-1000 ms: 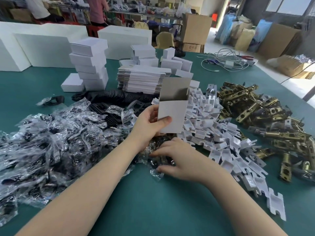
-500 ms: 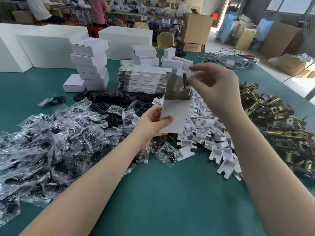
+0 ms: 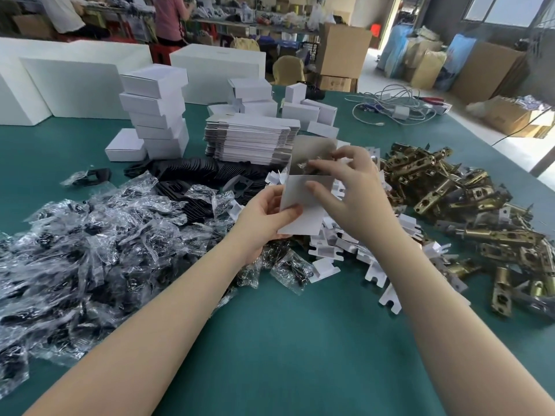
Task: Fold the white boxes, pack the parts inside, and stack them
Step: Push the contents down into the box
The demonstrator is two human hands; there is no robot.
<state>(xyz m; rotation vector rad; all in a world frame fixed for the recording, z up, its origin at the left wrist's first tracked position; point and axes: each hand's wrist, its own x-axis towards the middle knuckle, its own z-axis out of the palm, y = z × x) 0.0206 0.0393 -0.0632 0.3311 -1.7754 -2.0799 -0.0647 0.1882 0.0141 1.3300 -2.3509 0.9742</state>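
My left hand [image 3: 264, 217] holds a small white box [image 3: 303, 211] upright above the table, its top flap open and grey inside. My right hand [image 3: 345, 184] is at the box's open mouth, fingers pinching a small clear bag of parts [image 3: 303, 167] that sits partly inside the opening. A stack of folded white boxes [image 3: 156, 109] stands at the back left. A pile of flat box blanks [image 3: 252, 136] lies behind the held box.
A heap of clear bags with black parts [image 3: 90, 241] fills the left. White card inserts [image 3: 354, 250] lie under my hands, brass latches [image 3: 468, 205] to the right, black plates [image 3: 192, 175] behind. Large white cartons [image 3: 72, 85] and cables [image 3: 393, 106] sit at the back. Bare green table [image 3: 300, 340] is near me.
My right hand picked a small bag from the table, lifted it above the box, then came down to the box's mouth with it. The left hand kept the box nearly still.
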